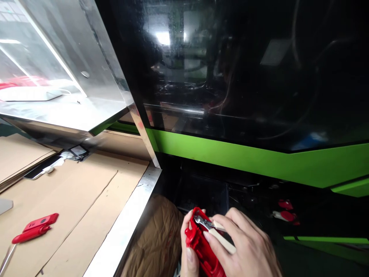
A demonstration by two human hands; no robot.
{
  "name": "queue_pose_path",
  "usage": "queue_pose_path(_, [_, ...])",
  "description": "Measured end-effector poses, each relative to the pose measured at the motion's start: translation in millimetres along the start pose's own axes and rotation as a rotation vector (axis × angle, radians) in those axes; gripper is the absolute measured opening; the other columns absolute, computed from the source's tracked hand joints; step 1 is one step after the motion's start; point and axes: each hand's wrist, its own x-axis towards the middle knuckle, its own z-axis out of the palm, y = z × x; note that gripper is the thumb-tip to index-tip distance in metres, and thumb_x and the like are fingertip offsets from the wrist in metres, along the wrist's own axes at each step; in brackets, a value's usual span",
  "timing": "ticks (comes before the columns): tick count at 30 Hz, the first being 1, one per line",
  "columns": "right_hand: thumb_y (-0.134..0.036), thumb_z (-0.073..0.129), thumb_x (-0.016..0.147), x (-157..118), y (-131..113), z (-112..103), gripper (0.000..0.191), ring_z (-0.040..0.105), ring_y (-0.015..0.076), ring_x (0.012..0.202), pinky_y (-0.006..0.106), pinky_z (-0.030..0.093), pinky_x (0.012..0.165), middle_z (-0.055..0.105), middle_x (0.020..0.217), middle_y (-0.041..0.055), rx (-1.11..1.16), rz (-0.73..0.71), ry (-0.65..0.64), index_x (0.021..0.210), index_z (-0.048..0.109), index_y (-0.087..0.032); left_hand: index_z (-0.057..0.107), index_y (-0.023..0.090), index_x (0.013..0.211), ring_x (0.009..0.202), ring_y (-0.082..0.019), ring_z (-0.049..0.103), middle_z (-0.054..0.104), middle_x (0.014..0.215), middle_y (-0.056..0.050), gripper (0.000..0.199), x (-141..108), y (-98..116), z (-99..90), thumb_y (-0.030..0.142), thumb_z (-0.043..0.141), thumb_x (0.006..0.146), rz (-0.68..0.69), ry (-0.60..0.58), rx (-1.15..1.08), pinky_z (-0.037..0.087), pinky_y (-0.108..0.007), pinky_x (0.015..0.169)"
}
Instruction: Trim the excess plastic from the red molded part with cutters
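Red plastic housing, near centre, beside the cardboard-covered bench at left. Left hand clamped round its side; right hand closed on cream-handled nippers, jaws at the housing's far end. Likely light, stiff, smooth, thin-walled; best held by the outer sides, clear of the jaws.

A cardboard stack lies at the left edge of the cardboard-covered counter, with a dark flat item just beside it. Above, a white flat object rests near the left end of a metal shelf. Past the counter's right edge are brown creased material and a black-and-green machine.
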Motion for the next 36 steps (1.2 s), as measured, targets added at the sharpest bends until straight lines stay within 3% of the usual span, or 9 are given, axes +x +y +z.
queue_pose_path(5, [-0.03, 0.059, 0.093, 5, 7, -5, 0.009, 0.062, 0.0174, 0.073, 0.032, 0.05, 0.062, 0.06, 0.085, -0.0003, -0.018, -0.026, -0.105, 0.098, 0.063, -0.026, 0.069, 0.025, 0.12, 0.121, -0.032, 0.059, 0.07, 0.122, -0.008, 0.052, 3, 6, 1.0, 0.059, 0.072, 0.081, -0.009, 0.163, 0.077, 0.045, -0.037, 0.109])
queue_pose_path(10, [-0.03, 0.071, 0.082, 16, 18, -22, 0.022, 0.065, 0.0197, 0.081, 0.03, 0.054, 0.066, 0.063, 0.093, 0.0013, 0.224, 0.089, -0.247, 0.1, 0.06, -0.026, 0.06, 0.025, 0.132, 0.102, -0.03, 0.069, 0.073, 0.108, -0.01, 0.047, 9, 28, 12.3, 0.05, 0.057, 0.093, -0.301, 0.327, -0.112, 0.053, -0.044, 0.097])
queue_pose_path(13, [-0.025, 0.068, 0.08, 24, 19, -19, 0.028, 0.064, 0.018, 0.084, 0.028, 0.055, 0.07, 0.061, 0.1, 0.0027, 0.414, 0.186, -0.257, 0.103, 0.052, -0.024, 0.044, 0.031, 0.146, 0.092, -0.031, 0.072, 0.073, 0.103, -0.01, 0.06, 7, 39, 10.7, 0.058, 0.054, 0.094, -0.495, 0.253, -0.1, 0.057, -0.048, 0.087])
queue_pose_path(16, [-0.017, 0.058, 0.083, 31, 15, -10, 0.017, 0.062, 0.016, 0.082, 0.029, 0.052, 0.073, 0.06, 0.096, 0.0014, 0.505, 0.195, -0.289, 0.097, 0.05, -0.023, 0.047, 0.033, 0.145, 0.087, -0.031, 0.073, 0.074, 0.098, -0.009, 0.063, 3, 44, 5.5, 0.063, 0.057, 0.09, -0.636, 0.105, -0.077, 0.059, -0.048, 0.083])
queue_pose_path(19, [-0.014, 0.052, 0.085, 33, 9, -7, 0.011, 0.059, 0.0128, 0.069, 0.025, 0.046, 0.063, 0.06, 0.08, -0.0027, 0.564, 0.159, -0.339, 0.09, 0.049, -0.023, 0.058, 0.025, 0.136, 0.081, -0.028, 0.073, 0.075, 0.087, -0.008, 0.052, 2, 45, 5.8, 0.054, 0.058, 0.093, -0.594, 0.066, 0.01, 0.06, -0.043, 0.082])
queue_pose_path(23, [-0.01, 0.048, 0.085, 30, 5, -6, 0.012, 0.058, 0.0099, 0.066, 0.02, 0.044, 0.059, 0.059, 0.077, -0.0045, 0.622, 0.063, -0.254, 0.088, 0.048, -0.022, 0.065, 0.021, 0.127, 0.063, -0.024, 0.07, 0.072, 0.073, -0.007, 0.048, 3, 43, 12.3, 0.055, 0.055, 0.094, -0.54, -0.008, 0.043, 0.06, -0.04, 0.075])
queue_pose_path(27, [-0.007, 0.044, 0.082, 29, 8, 2, 0.015, 0.054, 0.0108, 0.067, 0.021, 0.041, 0.059, 0.055, 0.076, -0.003, 0.58, -0.231, -0.103, 0.086, 0.046, -0.021, 0.073, 0.025, 0.113, 0.061, -0.015, 0.066, 0.072, 0.079, -0.004, 0.032, 1, 35, 15.8, 0.046, 0.066, 0.09, -0.311, -0.089, 0.138, 0.055, -0.025, 0.068])
queue_pose_path(31, [-0.009, 0.044, 0.082, 20, 10, 3, 0.013, 0.05, 0.0119, 0.063, 0.022, 0.039, 0.056, 0.051, 0.072, -0.0026, 0.552, -0.3, -0.091, 0.085, 0.043, -0.021, 0.075, 0.022, 0.106, 0.094, -0.015, 0.069, 0.075, 0.099, -0.002, 0.039, -1, 24, 14.7, 0.051, 0.077, 0.08, -0.226, 0.006, 0.25, 0.05, -0.015, 0.082])
queue_pose_path(36, [-0.006, 0.041, 0.079, -9, 25, 4, 0.018, 0.054, 0.0101, 0.061, 0.019, 0.041, 0.055, 0.053, 0.072, -0.0049, 0.589, -0.168, -0.239, 0.084, 0.043, -0.023, 0.06, 0.022, 0.124, 0.084, -0.022, 0.071, 0.072, 0.08, -0.005, 0.039, 18, 26, 11.8, 0.048, 0.058, 0.095, -0.261, 0.298, 0.214, 0.052, -0.025, 0.065])
